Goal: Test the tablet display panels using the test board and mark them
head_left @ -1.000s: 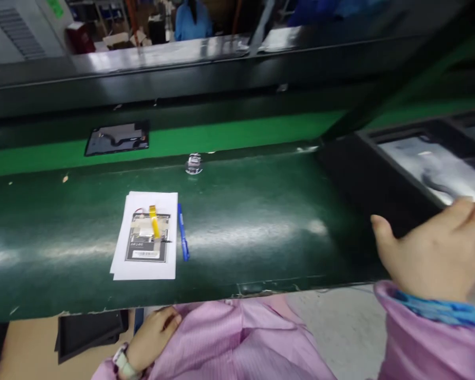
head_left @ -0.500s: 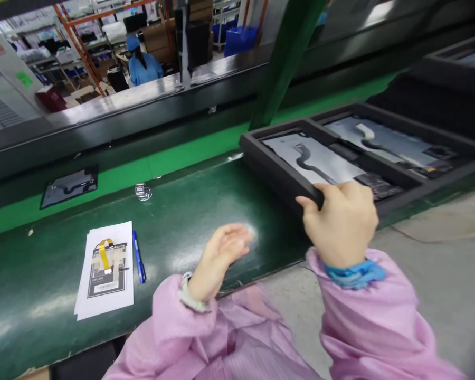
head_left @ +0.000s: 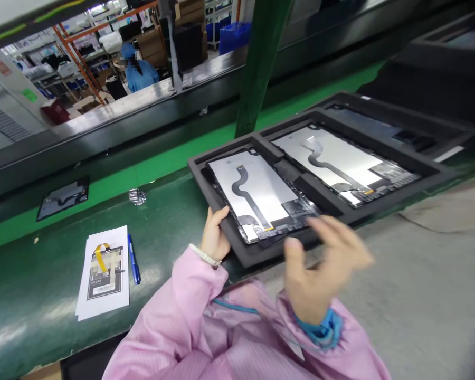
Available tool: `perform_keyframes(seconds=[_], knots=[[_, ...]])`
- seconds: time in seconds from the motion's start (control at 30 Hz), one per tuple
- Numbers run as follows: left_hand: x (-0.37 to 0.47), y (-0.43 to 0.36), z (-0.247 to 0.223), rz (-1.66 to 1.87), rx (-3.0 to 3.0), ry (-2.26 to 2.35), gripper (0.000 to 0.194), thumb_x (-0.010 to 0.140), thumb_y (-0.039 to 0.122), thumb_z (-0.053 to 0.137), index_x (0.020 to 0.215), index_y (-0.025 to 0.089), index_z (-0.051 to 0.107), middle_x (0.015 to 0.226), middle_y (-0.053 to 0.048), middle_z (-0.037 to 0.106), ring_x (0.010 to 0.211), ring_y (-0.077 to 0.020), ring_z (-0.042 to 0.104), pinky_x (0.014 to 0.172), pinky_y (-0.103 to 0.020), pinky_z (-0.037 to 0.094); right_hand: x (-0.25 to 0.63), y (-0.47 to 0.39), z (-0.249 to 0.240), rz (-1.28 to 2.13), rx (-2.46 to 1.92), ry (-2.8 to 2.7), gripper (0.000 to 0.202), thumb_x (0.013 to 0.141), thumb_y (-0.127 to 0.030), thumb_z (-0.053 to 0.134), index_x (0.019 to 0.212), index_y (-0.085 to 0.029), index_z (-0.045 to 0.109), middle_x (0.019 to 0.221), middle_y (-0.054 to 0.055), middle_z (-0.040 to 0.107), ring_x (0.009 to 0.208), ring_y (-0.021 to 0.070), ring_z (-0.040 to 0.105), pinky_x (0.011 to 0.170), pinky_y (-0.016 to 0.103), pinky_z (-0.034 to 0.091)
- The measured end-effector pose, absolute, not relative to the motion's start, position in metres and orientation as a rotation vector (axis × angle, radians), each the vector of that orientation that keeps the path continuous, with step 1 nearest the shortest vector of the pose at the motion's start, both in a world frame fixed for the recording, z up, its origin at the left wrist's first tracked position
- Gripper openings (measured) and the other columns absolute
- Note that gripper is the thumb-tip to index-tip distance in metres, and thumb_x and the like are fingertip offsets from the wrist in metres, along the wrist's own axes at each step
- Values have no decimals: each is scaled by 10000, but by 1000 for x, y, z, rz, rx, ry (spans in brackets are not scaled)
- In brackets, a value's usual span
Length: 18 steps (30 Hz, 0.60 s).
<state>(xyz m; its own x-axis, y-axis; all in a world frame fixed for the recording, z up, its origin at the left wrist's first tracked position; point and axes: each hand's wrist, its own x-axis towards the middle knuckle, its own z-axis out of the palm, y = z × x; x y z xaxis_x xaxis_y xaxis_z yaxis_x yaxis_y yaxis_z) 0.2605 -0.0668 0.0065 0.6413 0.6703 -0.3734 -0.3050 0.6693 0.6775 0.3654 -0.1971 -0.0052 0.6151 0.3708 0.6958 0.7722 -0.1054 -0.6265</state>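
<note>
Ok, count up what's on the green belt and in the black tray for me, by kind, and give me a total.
Black foam tray: 1
Display panels with flex cables in the tray: 2
Loose panel on the far strip: 1
Paper stack with a part on it: 1
Blue pen: 1
Total: 6
The left hand grips the tray's edge.

Left hand (head_left: 215, 235) at frame centre, fingers curled, thumb up, wrist bent, pink sleeve running down-left. Right hand (head_left: 323, 266) lower right of centre, blurred, fingers spread and loose, gripping nothing, blue cuff at wrist.
</note>
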Motion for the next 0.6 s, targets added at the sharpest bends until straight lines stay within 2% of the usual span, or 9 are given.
perform_keyframes(seconds=[0.03,0.07,0.1,0.17,0.23,0.27,0.43,0.53,0.6], knots=[[249,-70,6,617,602,672,395,952,423,665,1257,175,632,1254,-108,663,1107,-256,671,925,-449,582,376,-203,-17,-460,-1671,-709,585,877,-293,703,1432,-194,547,1399,172,531,1325,362,476,1070,549,428],[234,-74,5,639,582,690,406,923,449,688,1213,167,660,1213,-113,694,1099,-269,685,927,-450,583,387,-208,-29,-419,-1600,-519,681,863,-295,723,1495,-241,476,1446,157,488,1309,336,493,1022,502,477],[217,-77,5,662,558,714,418,875,471,724,1151,159,693,1152,-117,729,1088,-290,701,927,-451,587,397,-211,-41,-362,-1512,-452,662,860,-307,726,1479,-294,493,1411,131,518,1193,295,564,896,437,530],[178,-86,7,700,459,787,415,772,460,792,1026,135,743,1021,-126,781,1065,-333,729,949,-465,591,410,-213,-56,-33,-1360,-441,471,951,-333,583,1414,-397,526,1283,68,600,975,224,624,733,374,542],[136,-99,13,768,408,828,370,794,428,755,1019,135,766,977,-112,805,1042,-322,752,989,-457,586,410,-212,-58,228,-1269,-492,378,1001,-367,460,1364,-414,554,1147,50,648,813,191,613,626,339,524],[116,-106,17,814,411,820,353,836,394,715,1082,146,765,1053,-99,805,1085,-302,745,1031,-441,570,404,-211,-56,322,-1253,-507,384,996,-375,469,1371,-412,544,1105,48,655,765,177,600,595,318,517],[49,-138,28,984,445,849,361,926,283,603,1245,157,716,1310,-84,725,1262,-276,664,1104,-413,527,349,-217,-43,600,-1326,-438,851,839,-314,746,1547,-417,285,1068,31,615,697,91,547,585,207,522],[33,-144,18,1009,367,1058,386,907,290,633,1239,106,701,1248,-124,751,1176,-279,713,1030,-393,579,324,-222,-43,713,-1335,-355,996,790,-329,790,1574,-413,183,1153,50,591,763,91,559,601,200,537],[28,-143,8,998,300,1234,385,867,289,681,1190,83,709,1100,-134,792,1014,-268,769,901,-356,630,315,-223,-40,795,-1315,-275,1032,737,-321,821,1559,-406,204,1206,55,581,812,96,568,607,197,538]])
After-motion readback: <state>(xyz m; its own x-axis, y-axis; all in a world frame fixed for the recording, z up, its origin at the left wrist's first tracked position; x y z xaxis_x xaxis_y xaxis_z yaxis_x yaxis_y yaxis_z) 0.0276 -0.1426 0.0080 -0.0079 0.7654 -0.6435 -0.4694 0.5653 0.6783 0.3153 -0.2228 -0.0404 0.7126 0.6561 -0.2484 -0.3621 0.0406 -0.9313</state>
